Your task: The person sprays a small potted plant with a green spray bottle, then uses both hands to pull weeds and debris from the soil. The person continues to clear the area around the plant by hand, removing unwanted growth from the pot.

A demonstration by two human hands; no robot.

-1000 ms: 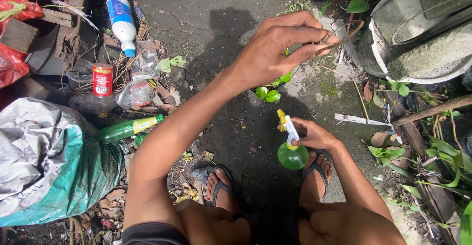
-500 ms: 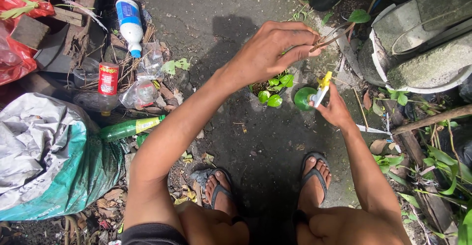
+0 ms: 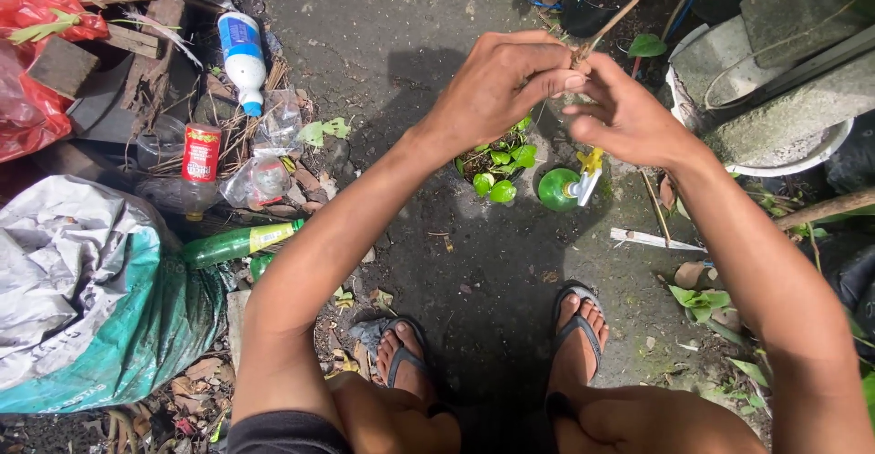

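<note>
Pinched between the thumb and curled fingers of your left hand (image 3: 499, 85) is a thin, dry brown twig (image 3: 600, 31), rough and woody, slanting up and to the right above your knuckles. Your right hand (image 3: 629, 118) meets it from the other side, fingers bent and touching the twig's lower end, though whether they clamp it or only steady it cannot be told.

At the far left lies a crumpled grey and teal sack (image 3: 87, 294), slack and wrinkled, with red plastic bags (image 3: 36, 62) above it. Near them a smooth green plastic bottle (image 3: 239, 242) lies on its side, a red can (image 3: 201, 152) stands upright, and a white bottle with a blue cap (image 3: 242, 59) rests among splintered wood.

Directly under your hands sits a small pot of glossy round green leaves (image 3: 497, 167), and just beside it a round green spray bottle (image 3: 567, 187) with a yellow and white nozzle stands on the damp, gritty concrete ground (image 3: 383, 44). At the right, a chipped pale basin (image 3: 784, 135) holds rough grey slabs.
</note>
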